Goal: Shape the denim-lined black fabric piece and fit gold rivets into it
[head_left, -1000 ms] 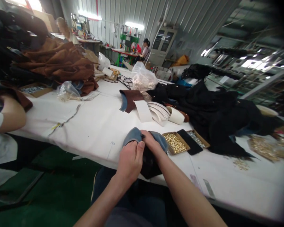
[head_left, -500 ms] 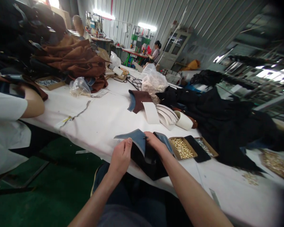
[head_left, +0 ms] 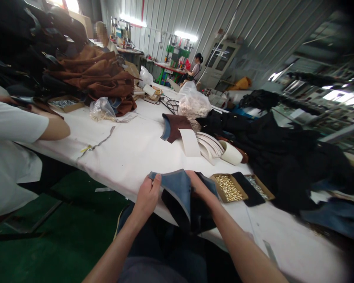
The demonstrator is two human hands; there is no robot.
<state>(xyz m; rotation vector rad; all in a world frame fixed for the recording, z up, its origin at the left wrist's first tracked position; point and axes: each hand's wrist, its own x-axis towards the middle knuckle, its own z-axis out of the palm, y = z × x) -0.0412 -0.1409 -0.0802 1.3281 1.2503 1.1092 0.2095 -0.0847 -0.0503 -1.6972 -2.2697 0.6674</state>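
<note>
Blue-trimmed black fabric (head_left: 176, 184) runs crosswise left of gold-rivet box (head_left: 239, 187), left hand (head_left: 147, 195) fingers pinching its far end, right hand (head_left: 196, 182) nearer, finger grip unclear.

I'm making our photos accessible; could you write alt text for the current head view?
A person's left grip pinches a blue and black cloth by its edge while the right grip, partly hidden, also touches it at a white table. A box of gold pieces stands nearby.

Left hand (head_left: 148, 195) at lower centre-left, thumb (head_left: 157, 180) up, fingers curled, left forearm (head_left: 115, 247) angled up from bottom edge, right hand (head_left: 198, 185) at lower centre-right, fingers mostly hidden, perhaps bent, right forearm (head_left: 244, 238) slanting from lower right
</note>
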